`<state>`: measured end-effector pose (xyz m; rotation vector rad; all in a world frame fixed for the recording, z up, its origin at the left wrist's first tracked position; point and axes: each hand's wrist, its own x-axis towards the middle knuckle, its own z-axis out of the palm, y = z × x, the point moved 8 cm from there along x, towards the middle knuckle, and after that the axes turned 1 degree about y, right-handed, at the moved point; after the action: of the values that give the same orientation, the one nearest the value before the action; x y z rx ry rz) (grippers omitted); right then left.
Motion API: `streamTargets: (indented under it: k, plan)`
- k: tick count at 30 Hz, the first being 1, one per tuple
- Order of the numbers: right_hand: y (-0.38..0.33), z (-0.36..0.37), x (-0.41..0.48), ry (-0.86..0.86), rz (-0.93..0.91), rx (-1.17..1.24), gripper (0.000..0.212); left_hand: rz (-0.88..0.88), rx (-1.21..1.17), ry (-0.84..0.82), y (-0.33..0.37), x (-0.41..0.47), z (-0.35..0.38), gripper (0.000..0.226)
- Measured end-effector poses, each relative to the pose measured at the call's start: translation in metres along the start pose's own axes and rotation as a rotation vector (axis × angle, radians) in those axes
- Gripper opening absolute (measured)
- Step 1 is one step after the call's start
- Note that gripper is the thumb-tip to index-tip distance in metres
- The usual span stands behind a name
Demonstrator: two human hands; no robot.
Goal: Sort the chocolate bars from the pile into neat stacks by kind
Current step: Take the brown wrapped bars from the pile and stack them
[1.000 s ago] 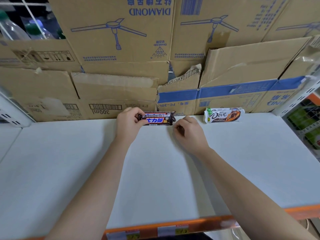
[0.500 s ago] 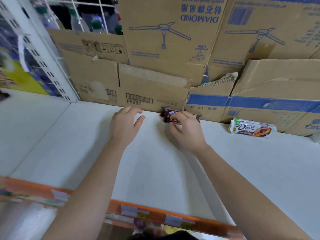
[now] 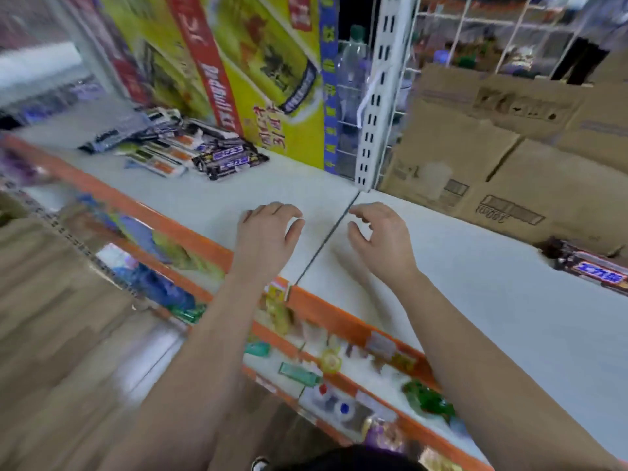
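left hand (image 3: 268, 231) loosely curled, empty | right hand (image 3: 380, 241) likewise (both over shelf (image 3: 475, 300)) | pile (image 3: 190, 153) left

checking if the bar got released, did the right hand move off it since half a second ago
Yes. The right hand has left the dark bar by the cardboard boxes and moved left, to the shelf seam.

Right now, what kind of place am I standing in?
Most likely a shop aisle. White shelves with an orange front rail carrying blurred label tags, a pile of chocolate bars, and cardboard cartons stacked behind a slotted shelving upright all point to retail shelving.
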<state>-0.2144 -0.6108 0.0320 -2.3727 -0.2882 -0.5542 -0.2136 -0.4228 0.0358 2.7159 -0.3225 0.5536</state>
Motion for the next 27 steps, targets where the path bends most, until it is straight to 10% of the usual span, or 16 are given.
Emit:
streamTargets:
  k: [11, 27]
  plan:
    - [-0.114, 0.135, 0.065, -0.081, -0.034, -0.028, 0.023, -0.063, -0.023, -0.004, -0.173, 0.014, -0.052, 0.035]
    - [-0.088, 0.255, 0.199, -0.200, 0.224, -0.197, 0.039, 0.030, -0.080, -0.083, -0.292, 0.122, -0.027, 0.028]
